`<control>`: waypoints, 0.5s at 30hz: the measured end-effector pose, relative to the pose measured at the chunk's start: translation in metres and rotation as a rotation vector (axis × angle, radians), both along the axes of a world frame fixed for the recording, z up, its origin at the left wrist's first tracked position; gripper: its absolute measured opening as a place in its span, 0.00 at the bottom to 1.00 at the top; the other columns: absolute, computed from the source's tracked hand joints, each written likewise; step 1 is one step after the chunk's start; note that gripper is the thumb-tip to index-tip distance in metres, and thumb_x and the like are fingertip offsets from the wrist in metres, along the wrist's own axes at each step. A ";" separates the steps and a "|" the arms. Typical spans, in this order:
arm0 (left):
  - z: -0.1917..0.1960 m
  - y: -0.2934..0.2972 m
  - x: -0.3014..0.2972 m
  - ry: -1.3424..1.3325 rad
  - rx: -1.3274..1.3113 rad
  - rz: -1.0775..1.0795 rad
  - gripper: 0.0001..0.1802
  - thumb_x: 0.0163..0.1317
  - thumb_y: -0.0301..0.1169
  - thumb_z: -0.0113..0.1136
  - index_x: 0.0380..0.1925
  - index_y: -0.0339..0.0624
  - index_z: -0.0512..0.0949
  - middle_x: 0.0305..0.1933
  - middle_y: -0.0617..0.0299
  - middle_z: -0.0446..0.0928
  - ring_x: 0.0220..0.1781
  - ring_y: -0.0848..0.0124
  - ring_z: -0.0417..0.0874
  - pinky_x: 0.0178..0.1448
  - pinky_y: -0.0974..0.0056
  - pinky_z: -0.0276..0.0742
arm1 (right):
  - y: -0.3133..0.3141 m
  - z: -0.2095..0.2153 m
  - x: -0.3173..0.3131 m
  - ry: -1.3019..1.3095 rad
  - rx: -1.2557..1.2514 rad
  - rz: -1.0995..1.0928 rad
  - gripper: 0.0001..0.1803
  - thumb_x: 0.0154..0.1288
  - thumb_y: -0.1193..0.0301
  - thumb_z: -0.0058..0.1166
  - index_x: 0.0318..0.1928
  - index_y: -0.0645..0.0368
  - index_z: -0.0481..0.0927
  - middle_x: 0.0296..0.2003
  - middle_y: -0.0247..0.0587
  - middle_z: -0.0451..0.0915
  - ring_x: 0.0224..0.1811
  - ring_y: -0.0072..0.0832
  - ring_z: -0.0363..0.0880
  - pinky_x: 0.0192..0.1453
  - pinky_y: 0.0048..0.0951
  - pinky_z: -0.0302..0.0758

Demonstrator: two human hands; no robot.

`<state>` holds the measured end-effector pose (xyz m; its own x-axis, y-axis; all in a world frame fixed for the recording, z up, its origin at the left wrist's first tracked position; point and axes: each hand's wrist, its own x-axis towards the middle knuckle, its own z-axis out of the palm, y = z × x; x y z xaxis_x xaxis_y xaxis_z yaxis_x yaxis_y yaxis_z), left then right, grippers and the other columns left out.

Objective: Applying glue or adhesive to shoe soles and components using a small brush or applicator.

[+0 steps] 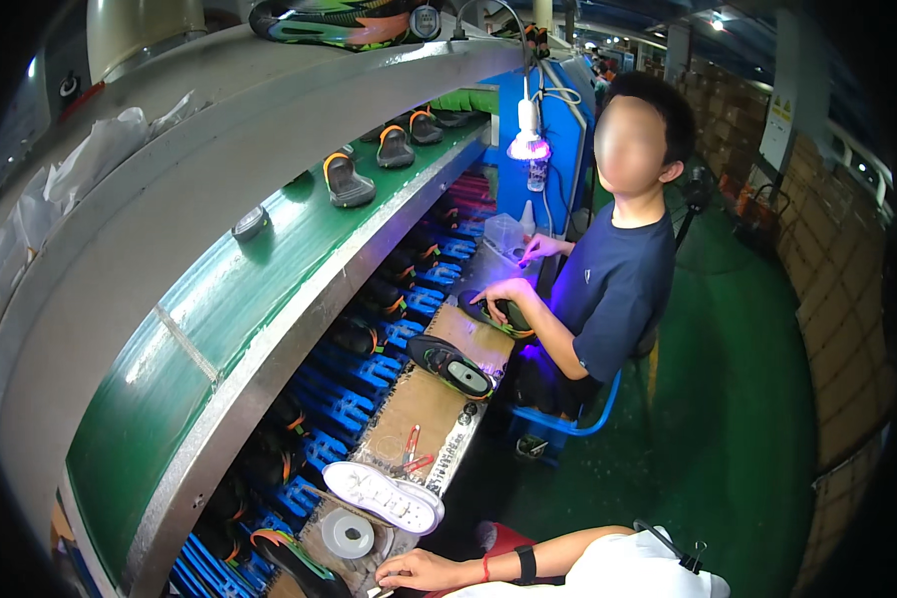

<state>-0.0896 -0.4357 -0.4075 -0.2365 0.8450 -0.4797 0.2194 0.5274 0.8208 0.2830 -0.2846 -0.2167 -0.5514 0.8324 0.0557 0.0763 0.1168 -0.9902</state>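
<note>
At the lower edge, my right hand reaches left over the bench, fingers pinched on a small white piece that is cut off by the frame. My left hand is out of view. Beside my right hand stands a round white dish with a dark spot in its middle. Just beyond lies a white shoe sole. To the left of the dish is a black shoe with orange and green trim, partly cut off. Farther along the bench are red-handled snips and a black shoe lying on its side.
A co-worker sits farther along, one hand on a dark shoe under a purple-lit lamp. Blue racks hold several shoes below a green conveyor carrying more shoes. A blue chair rail juts into the aisle.
</note>
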 end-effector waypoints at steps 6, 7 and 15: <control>0.050 -0.021 0.014 0.804 0.455 -0.378 0.04 0.57 0.24 0.53 0.31 0.35 0.73 0.27 0.50 0.73 0.27 0.61 0.75 0.32 0.59 0.71 | -0.004 -0.022 -0.009 -0.003 -0.021 0.046 0.15 0.64 0.65 0.49 0.43 0.63 0.76 0.39 0.39 0.79 0.35 0.24 0.78 0.40 0.23 0.73; 0.053 -0.034 0.003 0.796 0.392 -0.426 0.07 0.58 0.29 0.53 0.31 0.36 0.73 0.28 0.49 0.74 0.28 0.58 0.75 0.32 0.58 0.71 | -0.004 -0.021 -0.009 -0.003 -0.020 0.049 0.15 0.64 0.65 0.49 0.43 0.63 0.76 0.39 0.39 0.79 0.35 0.24 0.78 0.40 0.23 0.73; 0.003 -0.127 -0.059 0.913 0.008 -0.195 0.15 0.57 0.42 0.53 0.39 0.45 0.76 0.37 0.44 0.76 0.43 0.56 0.77 0.48 0.56 0.71 | -0.008 -0.017 -0.010 -0.021 -0.040 0.063 0.14 0.64 0.66 0.50 0.43 0.63 0.77 0.40 0.40 0.80 0.36 0.24 0.80 0.40 0.23 0.74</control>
<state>-0.1483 -0.5623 -0.4049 -0.3727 0.9119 -0.1716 0.8653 0.4083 0.2908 0.2729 -0.2925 -0.2337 -0.6034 0.7973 0.0104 0.0910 0.0819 -0.9925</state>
